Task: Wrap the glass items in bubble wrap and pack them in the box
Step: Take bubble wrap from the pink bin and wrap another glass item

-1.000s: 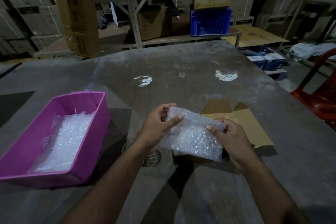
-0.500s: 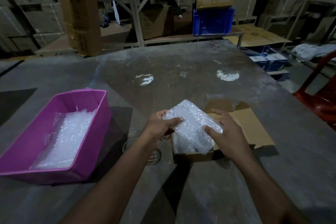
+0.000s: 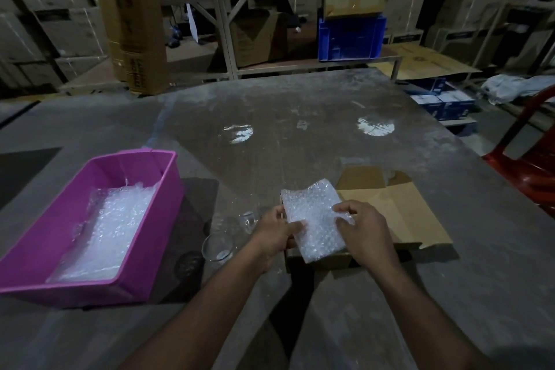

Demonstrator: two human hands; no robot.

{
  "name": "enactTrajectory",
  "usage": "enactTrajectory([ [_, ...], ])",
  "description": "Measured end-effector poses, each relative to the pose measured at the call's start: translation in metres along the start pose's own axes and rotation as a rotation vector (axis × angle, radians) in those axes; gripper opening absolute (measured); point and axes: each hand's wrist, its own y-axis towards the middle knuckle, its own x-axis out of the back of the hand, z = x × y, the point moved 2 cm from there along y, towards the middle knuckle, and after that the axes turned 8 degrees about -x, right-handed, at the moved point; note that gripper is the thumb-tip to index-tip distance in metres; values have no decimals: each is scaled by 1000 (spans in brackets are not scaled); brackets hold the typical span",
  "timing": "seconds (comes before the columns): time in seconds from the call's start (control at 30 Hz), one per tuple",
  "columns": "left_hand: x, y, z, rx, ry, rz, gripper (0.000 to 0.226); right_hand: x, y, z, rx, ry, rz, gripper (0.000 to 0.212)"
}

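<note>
What the milky white bubble-wrap bundle (image 3: 312, 219) encloses cannot be made out through the plastic. It and both hands hide the inside of the open brown cardboard box (image 3: 399, 213); only the flaps show. The left hand (image 3: 274, 233) covers part of a clear drinking glass (image 3: 249, 221) at its 10 o'clock. The red plastic chair (image 3: 531, 159) at 3 o'clock is cut by the frame edge. Lettering on the tall brown carton (image 3: 135, 21) at 11 o'clock is too blurred to read.

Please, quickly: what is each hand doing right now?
Left hand: holds the bubble-wrapped bundle.
Right hand: holds the same bundle.
</note>
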Motion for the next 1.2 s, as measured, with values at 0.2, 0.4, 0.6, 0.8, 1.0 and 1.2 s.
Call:
enactTrajectory([
  [0.2, 5, 1, -4, -183, 425, -187, 53, -9, -1, 3, 80, -334, 54, 36],
  [0.4, 1, 2, -6, -337, 796, -241, 23, -18, -2, 8, 145, -538, 8, 33],
  [0.6, 2, 7, -1, -384, 1036, -208, 30, -31, 4, 10, 183, -707, -4, 20],
  [0.8, -11, 7, -1, -567, 1419, -163, 37, -40, 8, 7, 187, -931, 59, 12],
  [1.0, -12, 11, 2, -555, 1596, -155, 40, -40, 10, 5, 232, -981, 55, 16],
  [1.2, -12, 13, 5, -588, 1583, -91, 36, -40, 11, 11, 259, -1016, 52, 16],
])
